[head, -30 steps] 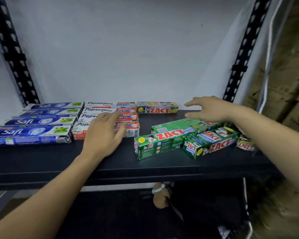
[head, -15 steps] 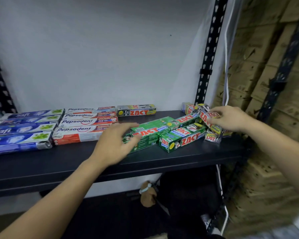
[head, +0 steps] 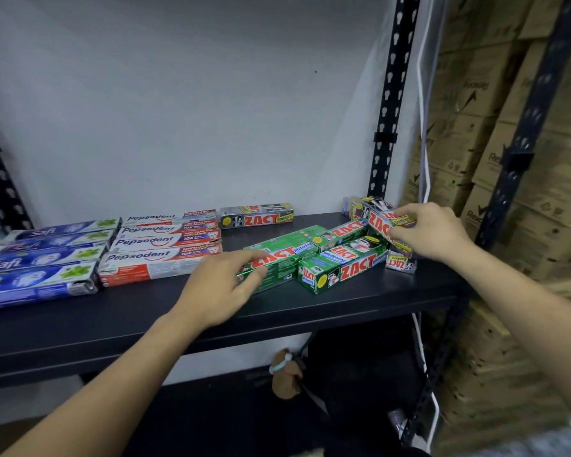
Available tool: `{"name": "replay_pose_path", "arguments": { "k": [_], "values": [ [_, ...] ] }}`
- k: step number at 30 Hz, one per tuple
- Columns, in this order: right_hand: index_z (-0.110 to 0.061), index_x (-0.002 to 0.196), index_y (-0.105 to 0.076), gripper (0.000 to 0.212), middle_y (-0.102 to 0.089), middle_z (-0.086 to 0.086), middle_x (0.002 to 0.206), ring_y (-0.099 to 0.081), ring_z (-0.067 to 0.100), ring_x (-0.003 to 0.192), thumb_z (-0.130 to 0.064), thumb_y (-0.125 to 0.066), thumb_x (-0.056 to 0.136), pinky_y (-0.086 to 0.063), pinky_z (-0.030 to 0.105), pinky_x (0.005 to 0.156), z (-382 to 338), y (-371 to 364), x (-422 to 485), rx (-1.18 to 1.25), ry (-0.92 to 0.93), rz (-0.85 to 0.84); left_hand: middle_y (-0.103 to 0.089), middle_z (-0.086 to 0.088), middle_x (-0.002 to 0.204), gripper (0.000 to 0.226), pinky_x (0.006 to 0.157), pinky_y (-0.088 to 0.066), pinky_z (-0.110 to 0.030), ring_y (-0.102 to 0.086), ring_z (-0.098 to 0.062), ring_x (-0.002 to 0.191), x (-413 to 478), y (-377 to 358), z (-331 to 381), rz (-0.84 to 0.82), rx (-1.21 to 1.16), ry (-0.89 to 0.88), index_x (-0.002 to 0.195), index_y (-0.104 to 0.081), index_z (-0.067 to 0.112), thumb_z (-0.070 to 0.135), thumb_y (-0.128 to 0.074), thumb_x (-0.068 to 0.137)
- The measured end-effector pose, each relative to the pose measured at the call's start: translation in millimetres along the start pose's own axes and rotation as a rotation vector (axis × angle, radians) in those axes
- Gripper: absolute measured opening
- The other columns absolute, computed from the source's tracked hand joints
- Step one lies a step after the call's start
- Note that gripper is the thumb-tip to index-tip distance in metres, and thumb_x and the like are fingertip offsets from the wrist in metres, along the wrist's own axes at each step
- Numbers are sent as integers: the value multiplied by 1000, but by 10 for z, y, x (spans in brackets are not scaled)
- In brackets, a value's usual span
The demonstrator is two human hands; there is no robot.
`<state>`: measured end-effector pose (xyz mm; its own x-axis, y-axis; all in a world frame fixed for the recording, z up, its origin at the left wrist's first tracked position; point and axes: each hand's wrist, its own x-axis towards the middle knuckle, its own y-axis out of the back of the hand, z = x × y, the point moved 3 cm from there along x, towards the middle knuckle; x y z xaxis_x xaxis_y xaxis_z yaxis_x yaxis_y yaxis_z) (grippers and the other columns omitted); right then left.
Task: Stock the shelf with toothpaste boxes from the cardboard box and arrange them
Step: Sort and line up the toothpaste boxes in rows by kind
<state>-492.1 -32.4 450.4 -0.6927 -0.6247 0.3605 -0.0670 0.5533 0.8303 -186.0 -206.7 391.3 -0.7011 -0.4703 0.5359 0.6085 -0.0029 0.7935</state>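
On the black shelf (head: pixel 119 311) lie blue Safi boxes (head: pixel 43 258) at the left and red-white Pepsodent boxes (head: pixel 165 242) beside them. One grey Zact Smokers box (head: pixel 257 215) lies at the back. Green Zact Whitening boxes (head: pixel 342 265) sit loosely in the middle right. My left hand (head: pixel 223 288) rests with loosely bent fingers on the nearest green Zact box (head: pixel 279 258). My right hand (head: pixel 431 230) pinches a tilted grey Zact Smokers box (head: pixel 378 221) above a small pile at the shelf's right end.
A white wall backs the shelf. A black perforated upright (head: pixel 391 103) and a white cable (head: pixel 424 133) stand at the right. Stacked brown cartons (head: pixel 521 159) fill the far right. A brown object with a pale band (head: pixel 285 374) hangs below the shelf.
The view has swung right. My left hand moved from the Pepsodent boxes onto the green Zact box. My right hand took hold of a grey Zact Smokers box and tilted it.
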Motion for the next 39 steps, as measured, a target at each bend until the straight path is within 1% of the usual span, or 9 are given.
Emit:
{"name": "replay_pose_path", "arguments": {
  "k": [3,6,9,13,16,21,28,35,39],
  "values": [
    [-31,125,-64,45,-71,-2,91,-61,14,76,-42,-69,82,-52,27,72,-234,19,-163,88,117,30,-73,10,99,45,94,-46,-46,-62,-12,95,73,90,98,54,19,-25,127,-63,33,55,-38,97],
    [-30,126,-63,45,-70,-5,93,-62,3,71,-36,-72,83,-48,15,58,-521,29,-372,240,228,64,-71,13,115,43,98,-47,-37,-62,-5,105,214,164,255,120,-103,9,131,-62,34,52,-43,97],
    [-31,129,-60,49,-70,-7,101,-65,8,82,-41,-72,83,-56,29,78,-774,-17,-539,322,335,90,-62,15,133,45,97,-47,-21,-59,1,113,408,207,453,143,-436,147,140,-53,36,52,-51,97],
    [-28,131,-60,49,-62,-13,127,-58,11,111,-40,-70,85,-45,40,104,-985,-127,-695,334,502,178,-59,2,138,58,88,-59,-41,-69,-16,106,643,198,617,145,-904,334,141,-43,34,55,-61,91],
    [-34,140,-49,59,-46,-14,146,-48,12,128,-47,-68,86,-32,37,113,-1028,-230,-710,258,522,187,-64,-2,127,52,78,-62,-38,-73,-19,97,712,214,671,264,-1060,369,133,-46,26,35,-72,89],
    [-37,140,-49,59,-44,-15,148,-50,1,127,-51,-66,86,-39,28,109,-1072,-285,-690,442,578,81,-63,5,128,47,63,-59,-27,-74,-15,86,780,296,666,382,-988,290,132,-50,33,12,-67,93],
    [-39,148,-32,60,-49,-16,142,-55,0,118,-35,-59,95,-49,14,87,-1060,-55,-447,727,460,83,-62,22,125,57,78,-60,-42,-65,-7,90,826,464,754,276,-579,48,140,-49,46,9,-56,97],
    [-34,142,-47,51,-66,-9,122,-69,11,102,-23,-63,95,-58,40,87,-1010,45,-210,1005,414,-85,-69,3,112,53,77,-60,-45,-70,-24,91,882,394,917,80,-482,-17,134,-48,59,18,-53,101],
    [-24,136,-56,48,-71,1,114,-71,19,98,-19,-69,90,-59,41,81,-873,-46,-143,1132,279,-66,-70,11,113,41,85,-54,-19,-66,1,88,766,308,835,119,-324,-40,136,-57,39,30,-63,96]
  ]
}}
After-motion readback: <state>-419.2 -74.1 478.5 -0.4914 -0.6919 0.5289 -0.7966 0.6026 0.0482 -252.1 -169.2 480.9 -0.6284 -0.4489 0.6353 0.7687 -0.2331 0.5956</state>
